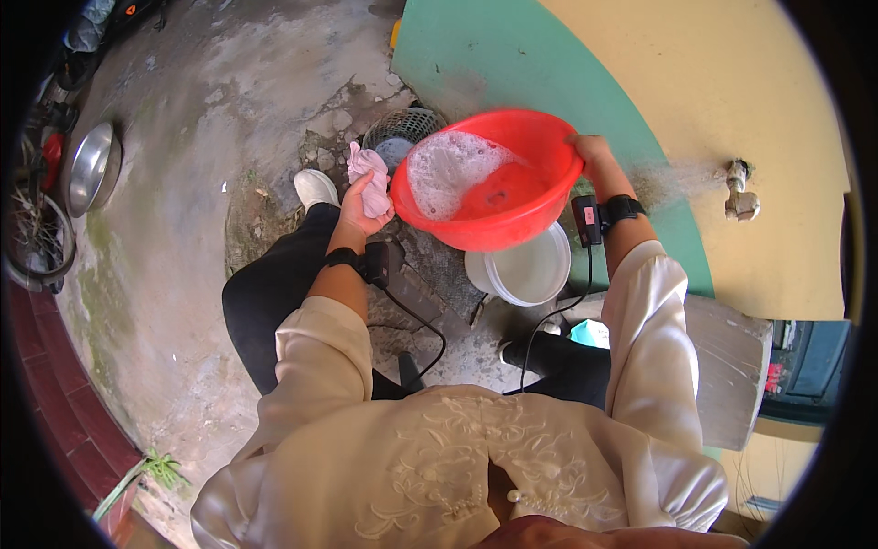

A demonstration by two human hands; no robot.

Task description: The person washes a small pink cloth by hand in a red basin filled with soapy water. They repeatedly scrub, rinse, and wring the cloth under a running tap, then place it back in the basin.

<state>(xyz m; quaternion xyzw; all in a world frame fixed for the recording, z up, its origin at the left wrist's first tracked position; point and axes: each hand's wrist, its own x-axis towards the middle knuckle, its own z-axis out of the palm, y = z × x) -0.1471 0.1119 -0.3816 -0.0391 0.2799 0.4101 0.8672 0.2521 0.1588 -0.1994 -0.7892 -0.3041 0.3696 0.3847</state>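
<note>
My left hand (357,211) holds a crumpled pink cloth (369,175) close to the left side of a red plastic basin (494,237). Whether its fingers also touch the basin is hard to make out. On the opposite side, my right hand (591,152) grips the basin's rim. The basin is tilted towards the left, and white soap suds (453,168) gather on that side, leaving part of its red bottom bare. Partly covered by the basin, a white plastic bucket (542,264) stands below with cloudy-looking liquid in it. Behind the cloth is a grey plastic basket (415,123) with something pale inside.
A metal tap (741,192) juts from the yellow and green wall (521,62) on the right. On the concrete floor (171,274) at left rests a steel bowl (92,168) near a wheel (62,254). A grey slab (727,364) lies at lower right. Cables hang from both wrist devices.
</note>
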